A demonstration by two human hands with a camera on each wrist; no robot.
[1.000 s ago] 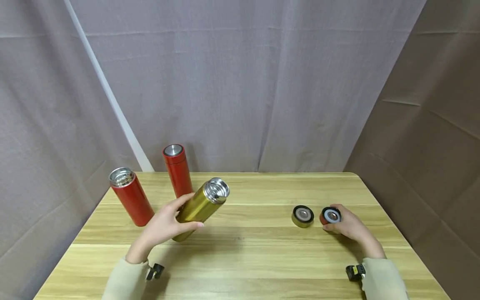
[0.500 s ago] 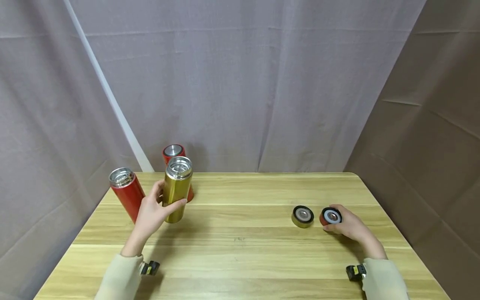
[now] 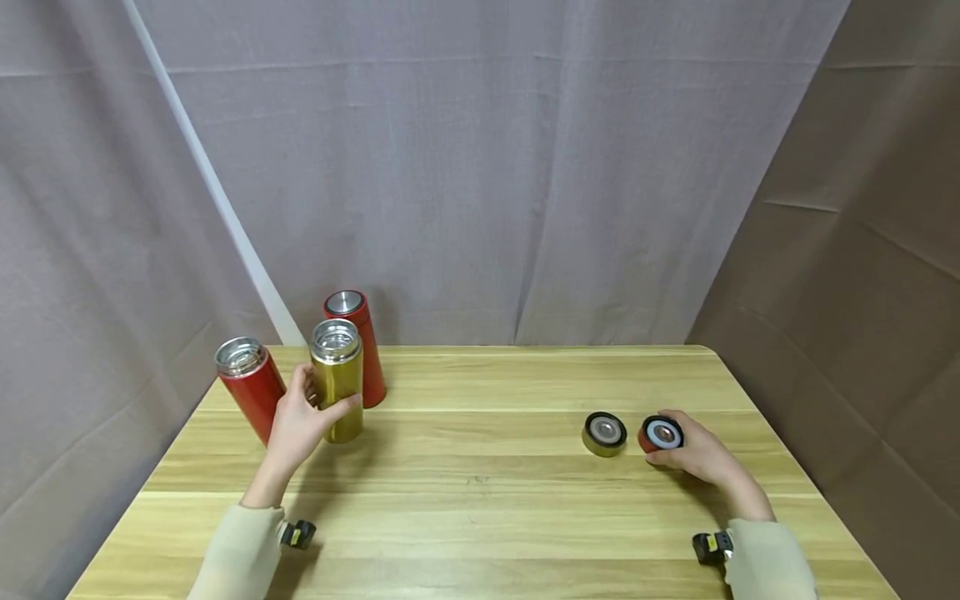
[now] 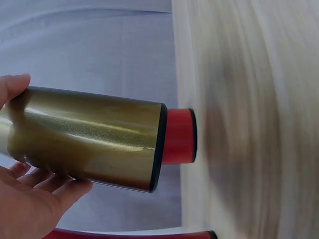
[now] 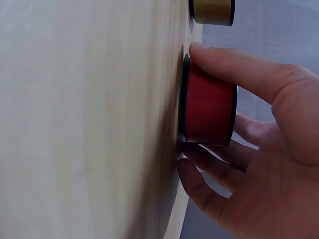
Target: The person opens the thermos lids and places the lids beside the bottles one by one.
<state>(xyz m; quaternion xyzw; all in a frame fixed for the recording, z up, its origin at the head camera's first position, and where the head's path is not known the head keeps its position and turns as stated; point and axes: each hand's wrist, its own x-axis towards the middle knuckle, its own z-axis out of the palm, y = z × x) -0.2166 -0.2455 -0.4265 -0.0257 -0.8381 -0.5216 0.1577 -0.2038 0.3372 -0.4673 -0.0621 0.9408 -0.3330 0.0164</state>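
My left hand (image 3: 294, 427) grips a gold thermos bottle (image 3: 339, 379) round its side, thumb on the right. The bottle is upright and lidless, its steel mouth facing up; in the left wrist view its dark base (image 4: 159, 149) hangs close over the table. A lidless red thermos bottle (image 3: 255, 396) stands just left, partly behind that hand. Behind the gold one is a second red bottle (image 3: 372, 367) with its lid on. Far to the right, my right hand (image 3: 705, 457) holds a red bottle lid (image 5: 210, 107) between thumb and fingers, its inner side up on the table.
A gold lid (image 3: 604, 433) lies inner side up, just left of the red lid. The wooden table (image 3: 480, 525) ends at a grey curtain (image 3: 450, 208) behind and a brown one (image 3: 862, 292) on the right. Each wrist carries a small black camera (image 3: 297, 534).
My left hand has brought the gold bottle from a rightward tilt to upright and moved it left, between the two red bottles. The right hand stays on the red lid.
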